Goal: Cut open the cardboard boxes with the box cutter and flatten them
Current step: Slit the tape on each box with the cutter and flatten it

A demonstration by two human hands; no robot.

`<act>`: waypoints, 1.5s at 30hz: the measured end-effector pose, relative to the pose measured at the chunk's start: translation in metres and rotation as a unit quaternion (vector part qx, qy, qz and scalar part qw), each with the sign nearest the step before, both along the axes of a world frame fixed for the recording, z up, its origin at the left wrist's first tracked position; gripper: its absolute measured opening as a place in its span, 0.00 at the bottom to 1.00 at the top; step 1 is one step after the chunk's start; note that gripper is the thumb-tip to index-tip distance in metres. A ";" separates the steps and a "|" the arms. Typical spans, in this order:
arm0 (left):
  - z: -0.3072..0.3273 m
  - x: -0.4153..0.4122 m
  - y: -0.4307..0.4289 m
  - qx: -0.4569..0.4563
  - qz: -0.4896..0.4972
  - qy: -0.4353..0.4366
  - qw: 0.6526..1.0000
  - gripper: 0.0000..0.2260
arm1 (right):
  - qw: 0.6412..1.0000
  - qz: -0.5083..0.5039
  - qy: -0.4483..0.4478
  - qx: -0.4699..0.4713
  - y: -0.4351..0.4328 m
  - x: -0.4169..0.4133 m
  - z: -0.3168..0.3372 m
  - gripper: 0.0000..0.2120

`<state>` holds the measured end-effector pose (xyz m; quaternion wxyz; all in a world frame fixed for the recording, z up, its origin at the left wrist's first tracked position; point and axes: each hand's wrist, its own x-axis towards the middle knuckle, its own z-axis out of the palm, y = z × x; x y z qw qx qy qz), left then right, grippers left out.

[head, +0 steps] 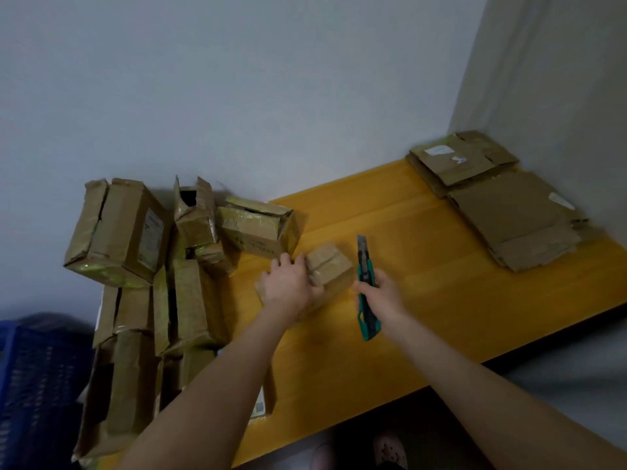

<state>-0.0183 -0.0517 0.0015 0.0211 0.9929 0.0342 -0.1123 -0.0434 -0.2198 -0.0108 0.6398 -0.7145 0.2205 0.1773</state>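
Left grip (288,288): curled over box (334,266), steadying it.
Right grip (381,293): wrapped round cutter (365,262), blade out, box just left.

Dim, cool, evenly lit; soft and slightly blurred throughout. Greenish glare on taped boxes (118,228), wide-angle bending near edges.

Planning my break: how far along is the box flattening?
Done: a few flattened boxes stacked far right on the table. In hand: left hand holds a small box; right hand grips the box cutter, blade out. Left: the pile of unflattened boxes.
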 end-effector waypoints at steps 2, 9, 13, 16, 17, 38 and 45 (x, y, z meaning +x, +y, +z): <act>0.003 -0.003 -0.009 -0.042 0.042 -0.004 0.998 0.34 | 0.999 -0.019 -0.014 0.028 0.017 0.006 0.007 0.13; -0.004 -0.010 0.003 -0.339 0.235 -0.020 0.911 0.30 | 0.997 0.042 -0.067 0.000 0.042 0.020 0.015 0.17; 0.007 -0.014 0.017 -0.358 0.265 -0.116 0.888 0.19 | 0.988 0.098 -0.113 -0.032 0.054 0.023 0.022 0.18; 0.008 -0.016 0.028 -0.352 0.269 -0.145 0.885 0.26 | 0.976 0.144 -0.149 -0.062 0.063 0.031 0.029 0.19; 0.007 -0.016 0.032 -0.354 0.252 -0.143 0.889 0.31 | 0.973 0.155 -0.155 -0.074 0.065 0.034 0.030 0.19; -0.003 -0.004 0.044 -0.279 0.253 -0.097 0.921 0.15 | 0.943 0.212 -0.139 -0.216 0.053 0.024 0.019 0.19; -0.002 -0.004 0.040 -0.260 0.255 -0.109 0.925 0.15 | 0.825 0.307 -0.250 -0.404 0.035 0.002 0.036 0.24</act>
